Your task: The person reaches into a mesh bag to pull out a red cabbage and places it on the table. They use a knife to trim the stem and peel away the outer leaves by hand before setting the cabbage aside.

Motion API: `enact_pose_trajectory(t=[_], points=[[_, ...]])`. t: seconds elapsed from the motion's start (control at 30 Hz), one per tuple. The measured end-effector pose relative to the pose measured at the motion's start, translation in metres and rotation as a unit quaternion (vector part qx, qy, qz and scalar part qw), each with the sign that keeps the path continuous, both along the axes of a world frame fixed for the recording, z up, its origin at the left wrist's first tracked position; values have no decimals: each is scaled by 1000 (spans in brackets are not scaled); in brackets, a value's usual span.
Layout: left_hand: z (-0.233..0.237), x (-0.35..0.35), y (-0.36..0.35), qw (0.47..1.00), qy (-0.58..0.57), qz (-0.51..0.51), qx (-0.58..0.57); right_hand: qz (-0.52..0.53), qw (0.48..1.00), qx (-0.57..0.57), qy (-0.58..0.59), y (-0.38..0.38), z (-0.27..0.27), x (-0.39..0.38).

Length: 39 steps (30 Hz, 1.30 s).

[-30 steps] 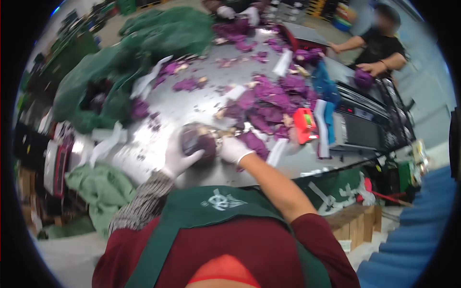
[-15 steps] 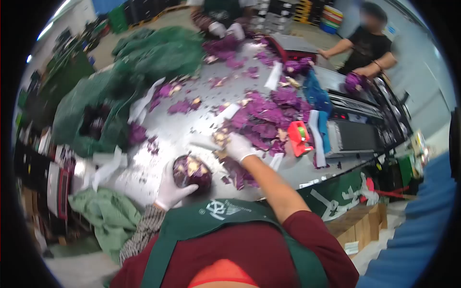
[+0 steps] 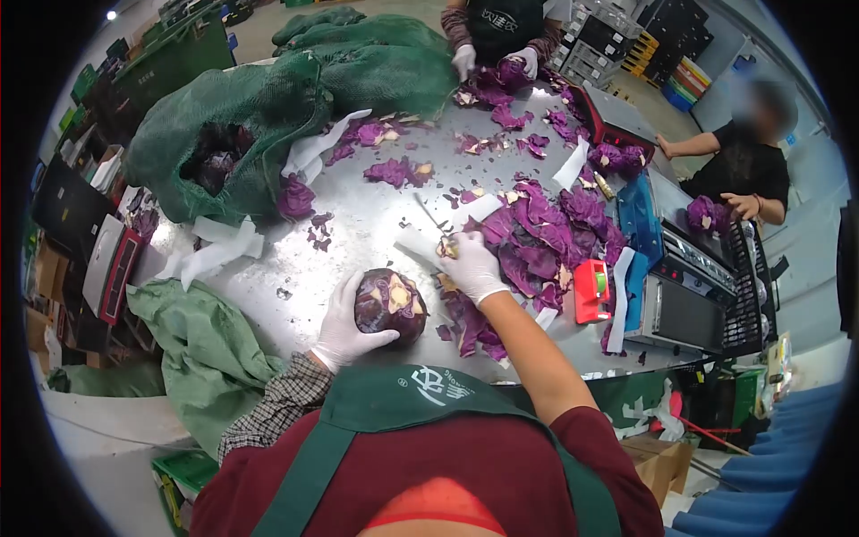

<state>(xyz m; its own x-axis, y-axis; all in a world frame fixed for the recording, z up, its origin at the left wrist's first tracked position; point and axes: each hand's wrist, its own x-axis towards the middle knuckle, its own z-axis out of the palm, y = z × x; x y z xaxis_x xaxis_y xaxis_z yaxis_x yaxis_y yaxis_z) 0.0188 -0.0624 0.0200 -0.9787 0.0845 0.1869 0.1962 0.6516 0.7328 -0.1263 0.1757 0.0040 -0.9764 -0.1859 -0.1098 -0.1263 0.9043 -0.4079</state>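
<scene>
Where cabbage leaves (image 3: 537,234) litter steel table (image 3: 371,219), crates (image 3: 664,34) beyond

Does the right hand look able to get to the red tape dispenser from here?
Likely yes: the tape dispenser lies close beside the right hand, only loose cabbage leaves between. That hand grips a knife, though.

Your left hand (image 3: 344,327) and right hand (image 3: 472,267) are white-gloved. You wear a green apron (image 3: 380,407) with a white logo (image 3: 438,387) over a maroon top (image 3: 429,461). Your left sleeve (image 3: 277,410) is checked, brown and white.
</scene>
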Motion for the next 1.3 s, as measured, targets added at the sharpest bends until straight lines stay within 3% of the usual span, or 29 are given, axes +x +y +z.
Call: enact_pose_trajectory(t=[0.1,0.23,0.33,0.4,0.43,0.47,0.53,0.6,0.67,0.73,0.8,0.97,1.07,1.17,1.27,1.3], points=[[-2,0,3,1000,-9,0,10,25,995,91,-12,-10,-10,-9],[-5,-3,-4,1000,20,-8,5,26,996,59,-56,-7,0,-39],[-4,-1,2,1000,15,-13,7,-7,1000,-8,-1,4,22,-79],[-3,-2,-2,999,49,-9,-13,-40,998,7,54,0,80,-80],[-3,-1,-3,999,48,-5,-15,-47,993,-23,102,8,51,-109],[-5,0,-4,999,45,-7,-13,-26,991,-75,112,12,61,-103],[-10,1,-5,999,47,-1,-11,-4,991,-123,53,4,84,-63],[-7,1,-3,998,59,-2,-5,77,956,-280,32,3,32,-21],[-7,-1,-5,999,51,-5,5,35,955,-233,-180,1,27,34],[-2,-1,-6,999,29,-15,22,-112,820,-453,-333,-11,15,85],[-2,-1,0,999,25,-9,25,-109,805,-503,-294,-19,-2,110],[-18,-2,20,994,110,0,2,-51,874,-449,-180,-6,11,98],[-13,-15,27,995,95,-5,-26,-78,847,-486,-200,2,5,93],[-6,-40,27,999,23,-10,-43,-124,857,-458,-200,8,0,92],[-1,-62,36,996,-22,-24,-85,-104,919,-379,-37,18,-6,93],[6,-68,42,992,-28,-32,-118,-89,949,-300,30,25,0,97]])
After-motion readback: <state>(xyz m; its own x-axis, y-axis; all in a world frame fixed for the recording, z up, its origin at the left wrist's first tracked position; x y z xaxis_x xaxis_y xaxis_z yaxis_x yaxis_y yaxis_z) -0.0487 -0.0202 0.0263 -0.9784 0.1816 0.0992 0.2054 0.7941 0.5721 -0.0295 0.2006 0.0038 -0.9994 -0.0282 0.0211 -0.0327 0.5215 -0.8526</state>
